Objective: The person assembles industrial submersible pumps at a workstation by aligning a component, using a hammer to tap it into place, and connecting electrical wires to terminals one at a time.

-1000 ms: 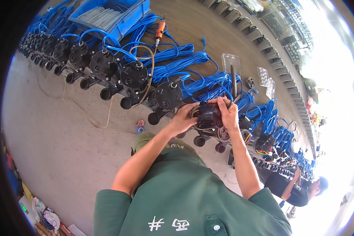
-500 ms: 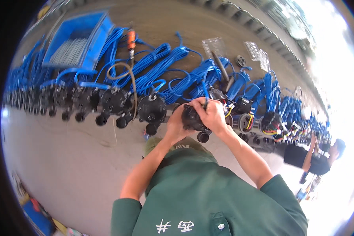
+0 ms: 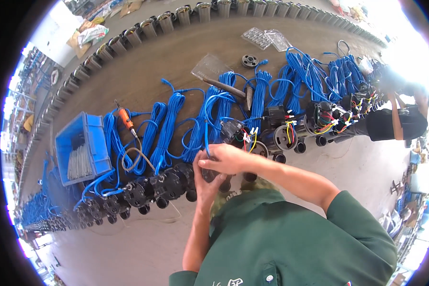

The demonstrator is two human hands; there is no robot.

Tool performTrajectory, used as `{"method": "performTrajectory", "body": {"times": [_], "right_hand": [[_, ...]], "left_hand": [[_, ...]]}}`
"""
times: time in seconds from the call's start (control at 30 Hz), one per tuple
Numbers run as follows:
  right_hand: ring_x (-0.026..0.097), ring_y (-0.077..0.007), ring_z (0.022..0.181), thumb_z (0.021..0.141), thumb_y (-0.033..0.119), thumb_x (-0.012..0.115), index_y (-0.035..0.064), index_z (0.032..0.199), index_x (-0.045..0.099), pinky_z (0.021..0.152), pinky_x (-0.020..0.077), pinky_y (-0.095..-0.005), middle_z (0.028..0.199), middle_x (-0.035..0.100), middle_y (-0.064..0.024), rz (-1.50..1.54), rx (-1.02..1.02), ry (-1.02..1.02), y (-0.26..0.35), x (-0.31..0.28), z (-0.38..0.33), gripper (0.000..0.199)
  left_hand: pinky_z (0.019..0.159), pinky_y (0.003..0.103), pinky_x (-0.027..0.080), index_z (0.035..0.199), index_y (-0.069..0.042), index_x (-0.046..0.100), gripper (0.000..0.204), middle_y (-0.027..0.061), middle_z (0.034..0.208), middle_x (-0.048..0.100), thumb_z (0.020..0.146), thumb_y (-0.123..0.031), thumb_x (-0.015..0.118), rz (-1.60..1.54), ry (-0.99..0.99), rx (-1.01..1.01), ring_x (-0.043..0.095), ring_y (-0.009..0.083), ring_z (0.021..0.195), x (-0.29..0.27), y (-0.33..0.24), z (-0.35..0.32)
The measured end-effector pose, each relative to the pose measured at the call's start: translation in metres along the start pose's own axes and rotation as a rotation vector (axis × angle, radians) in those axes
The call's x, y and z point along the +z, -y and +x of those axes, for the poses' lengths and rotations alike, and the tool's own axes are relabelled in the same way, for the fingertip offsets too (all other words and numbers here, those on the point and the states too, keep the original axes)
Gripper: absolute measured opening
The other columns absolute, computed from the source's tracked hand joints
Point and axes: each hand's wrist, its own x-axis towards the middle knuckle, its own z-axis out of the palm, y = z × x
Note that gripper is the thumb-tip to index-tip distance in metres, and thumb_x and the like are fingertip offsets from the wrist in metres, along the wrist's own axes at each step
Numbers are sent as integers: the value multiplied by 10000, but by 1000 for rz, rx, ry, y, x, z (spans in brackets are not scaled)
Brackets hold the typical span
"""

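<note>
Head view: our left hand (image 3: 204,187) is clasping the side of a mostly hidden black cap (image 3: 209,175), just off picture centre toward six o'clock. Our right hand (image 3: 229,158) is lying over its top; we cannot tell whether it is gripping. A blue cable (image 3: 206,137) is rising from there toward twelve. Reading the dial from the cap, we are noting black housings (image 3: 170,185) between eight and nine, a blue bin (image 3: 98,144) near nine, an orange tool (image 3: 125,118) at ten, and an open round housing (image 3: 282,137) at two.
</note>
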Motion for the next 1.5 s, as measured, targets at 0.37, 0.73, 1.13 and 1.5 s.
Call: {"method": "performTrajectory", "body": {"times": [0.37, 0.73, 1.13, 1.5], "right_hand": [[671, -198, 679, 953, 278, 639, 62, 957, 646, 554, 565, -339, 864, 689, -82, 1760, 1207, -1028, -214, -117, 194, 216], [621, -156, 859, 936, 222, 666, 127, 992, 684, 724, 505, -391, 992, 671, 0, 2692, 725, -1345, -245, -120, 207, 111], [589, -107, 680, 986, 123, 622, -40, 1061, 635, 575, 509, -266, 867, 639, -53, 1478, 571, -616, -92, -99, -93, 180], [498, -43, 635, 1045, 111, 578, 13, 1224, 582, 560, 411, -226, 783, 565, 6, 352, 164, -871, 4, -93, -159, 204]], "left_hand": [[921, 326, 551, 1348, -35, 515, 633, 97, 1154, 670, 809, -168, 819, -62, -69, -87, 665, 174, 1028, 6, -18, -1], [785, 246, 548, 1371, -21, 536, 617, 77, 1101, 689, 809, -120, 771, -138, -121, -125, 655, 110, 940, 12, -25, -1], [1002, 318, 497, 1384, -1, 533, 633, 83, 1214, 642, 811, -143, 761, -96, -34, -80, 634, 159, 1096, 13, -20, 6], [967, 297, 516, 1364, 6, 542, 602, 90, 1216, 635, 816, -130, 751, -103, -40, -65, 641, 150, 1066, 13, -20, 8]]}}
